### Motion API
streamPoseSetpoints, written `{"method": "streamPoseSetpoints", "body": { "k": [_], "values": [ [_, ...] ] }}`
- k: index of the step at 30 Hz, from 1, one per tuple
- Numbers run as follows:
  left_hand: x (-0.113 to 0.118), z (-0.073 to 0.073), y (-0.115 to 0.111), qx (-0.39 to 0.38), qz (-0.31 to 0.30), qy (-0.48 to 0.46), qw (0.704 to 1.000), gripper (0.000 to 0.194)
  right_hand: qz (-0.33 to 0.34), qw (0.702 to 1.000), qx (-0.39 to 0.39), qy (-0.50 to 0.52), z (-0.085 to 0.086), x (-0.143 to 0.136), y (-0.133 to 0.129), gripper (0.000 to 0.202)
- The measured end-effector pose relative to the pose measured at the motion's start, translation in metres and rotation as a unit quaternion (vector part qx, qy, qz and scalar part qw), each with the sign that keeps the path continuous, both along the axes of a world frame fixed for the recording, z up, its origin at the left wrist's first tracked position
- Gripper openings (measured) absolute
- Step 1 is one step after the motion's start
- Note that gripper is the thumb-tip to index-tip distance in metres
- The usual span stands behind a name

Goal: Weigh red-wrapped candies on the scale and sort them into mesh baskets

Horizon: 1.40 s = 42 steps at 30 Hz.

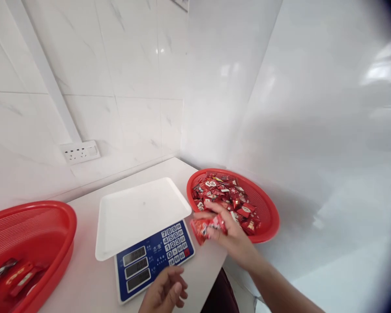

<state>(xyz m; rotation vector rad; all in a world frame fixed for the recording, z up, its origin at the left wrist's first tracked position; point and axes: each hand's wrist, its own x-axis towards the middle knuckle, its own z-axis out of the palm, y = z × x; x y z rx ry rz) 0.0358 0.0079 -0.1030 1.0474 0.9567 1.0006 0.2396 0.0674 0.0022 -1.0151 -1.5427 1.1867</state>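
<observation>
Beside basket | right hand clamped on red packaging | left hand loosely parted, near scale

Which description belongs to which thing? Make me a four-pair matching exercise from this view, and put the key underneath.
Things
1. White rectangular plastic tray
2. Right hand
3. White rectangular wall socket
4. Left hand

Places and states
A. Mounted on the white tiled wall
B. Fingers loosely curled, holding nothing visible
C. On top of the blue-and-white electronic scale
D. Gripping a red glossy printed packet

Right pairs: 1-C, 2-D, 3-A, 4-B
</observation>
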Motion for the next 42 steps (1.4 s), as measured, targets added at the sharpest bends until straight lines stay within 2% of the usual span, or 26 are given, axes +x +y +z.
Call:
{"method": "streamPoseSetpoints", "body": {
  "k": [3,6,8,12,15,17,23,27,31,34,37,40,42],
  "values": [
    [-0.003,0.038,0.002,-0.015,0.034,-0.056,0.998,0.047,0.081,0.997,-0.002,0.019,-0.022,-0.038,-0.027,0.045],
    [-0.006,0.061,0.003,0.005,0.052,-0.05,0.997,0.029,0.097,0.995,0.016,0.019,-0.041,-0.061,-0.04,0.039],
    [-0.009,0.068,0.004,0.031,0.064,-0.017,0.997,0.022,0.092,0.995,0.02,0.02,-0.048,-0.066,-0.04,0.04],
    [-0.013,0.075,0.007,0.083,0.097,0.042,0.991,0.024,0.088,0.995,-0.001,0.038,-0.05,-0.057,-0.03,0.048],
    [-0.014,0.084,0.011,0.098,0.115,0.053,0.987,0.026,0.095,0.994,-0.036,0.026,-0.049,-0.048,-0.025,0.031],
    [-0.013,0.089,0.013,0.102,0.115,0.053,0.987,0.026,0.108,0.993,-0.038,-0.003,-0.047,-0.043,-0.025,0.033],
    [-0.005,0.094,0.015,0.096,0.091,0.081,0.988,0.028,0.137,0.99,-0.018,-0.006,-0.035,-0.038,-0.032,0.041],
    [0.0,0.094,0.016,0.101,0.087,0.087,0.987,0.026,0.126,0.992,-0.019,-0.016,-0.032,-0.036,-0.032,0.041],
    [0.003,0.094,0.015,0.072,0.12,0.058,0.988,0.027,0.116,0.992,-0.058,0.002,-0.034,-0.035,-0.029,0.04],
    [0.004,0.093,0.013,0.051,0.148,0.044,0.987,0.04,0.133,0.987,-0.083,0.032,-0.036,-0.034,-0.029,0.042],
    [0.006,0.095,0.012,0.063,0.172,0.005,0.983,0.052,0.136,0.985,-0.094,0.052,-0.035,-0.034,-0.03,0.042],
    [0.009,0.098,0.012,0.033,0.184,-0.061,0.98,0.053,0.129,0.984,-0.11,0.064,-0.034,-0.036,-0.031,0.043],
    [0.01,0.099,0.01,0.009,0.188,-0.064,0.98,0.052,0.129,0.981,-0.125,0.073,-0.033,-0.037,-0.03,0.044]
  ]
}}
